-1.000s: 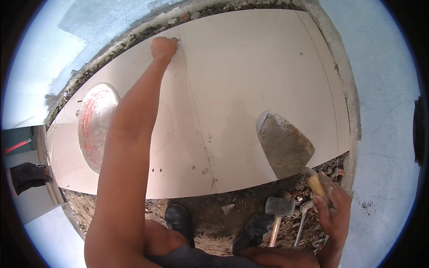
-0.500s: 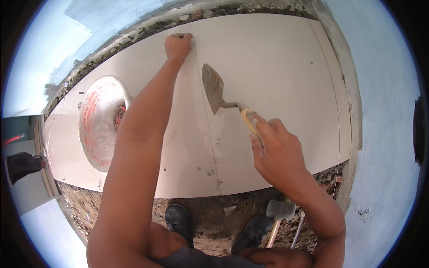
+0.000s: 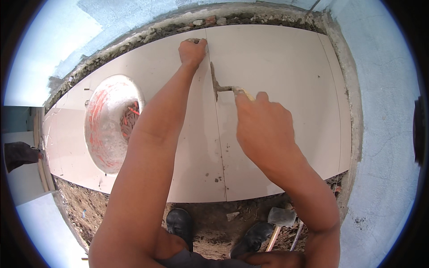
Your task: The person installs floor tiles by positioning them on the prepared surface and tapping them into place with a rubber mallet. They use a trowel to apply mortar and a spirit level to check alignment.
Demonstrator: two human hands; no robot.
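Observation:
Large cream tiles (image 3: 272, 67) cover the floor, with a thin joint between two of them running away from me. My left hand (image 3: 193, 52) is closed at the far end of this joint, knuckles up; a small greyish thing shows at its fingers, too hidden to name. My right hand (image 3: 263, 127) grips the pale handle of a trowel (image 3: 214, 80). The blade stands nearly edge-on along the joint, its tip pointing away. Whether the blade touches the tile I cannot tell.
A whitish bucket (image 3: 99, 147) holding small red and grey pieces stands left of my left arm. A rubber mallet (image 3: 282, 216) lies by my boots on bare soil (image 3: 210, 219). Light blue walls (image 3: 384, 134) and a rubble-filled gap (image 3: 250, 18) border the tiles.
The trowel has turned from showing its flat face to nearly edge-on, over the joint. My right hand has moved up and left. My left hand stays by the joint's far end.

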